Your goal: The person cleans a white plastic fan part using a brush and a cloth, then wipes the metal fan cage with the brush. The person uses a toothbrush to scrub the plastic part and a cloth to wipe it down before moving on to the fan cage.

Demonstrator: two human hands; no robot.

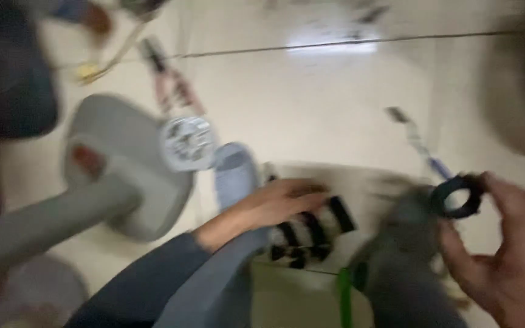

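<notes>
Pretty blurry, but the right hand [511,255] at lower right pinches a dark ring [457,195] in its fingertips; the left hand [274,203] lies open mid-frame on a striped part [311,234]. Pale tiled floor [311,103] underneath.

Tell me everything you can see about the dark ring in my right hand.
The dark ring is a thick black band with a ribbed or notched outer edge and an open centre, plastic or rubber by its look. It is held up above the floor, pinched at its right side by the fingertips of the right hand. Motion blur hides finer detail.
</notes>
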